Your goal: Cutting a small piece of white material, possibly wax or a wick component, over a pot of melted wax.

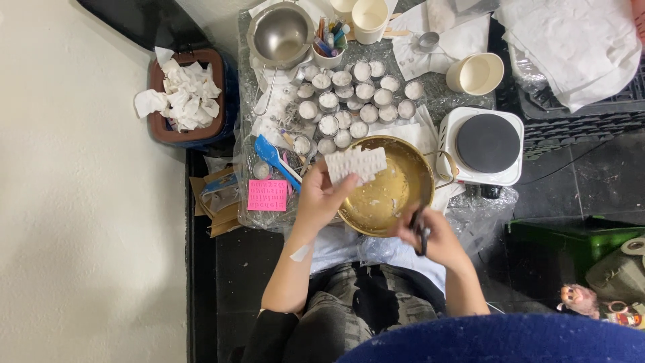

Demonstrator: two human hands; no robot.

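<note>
Left hand is raised, fingers closed in a grip, forearm bare and extended forward. Right hand is lower, fingers curled shut, wrist bent inward.

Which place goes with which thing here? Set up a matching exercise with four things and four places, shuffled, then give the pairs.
Things:
1. white bumpy block
2. dark tool
3. brass bowl
4. bin of crumpled tissues

Places:
A. on the floor, left of the worktop
B. in the right hand
C. between the two hands, beside the hotplate
D. in the left hand, over the bowl's rim

Pairs: 1-D, 2-B, 3-C, 4-A
</note>
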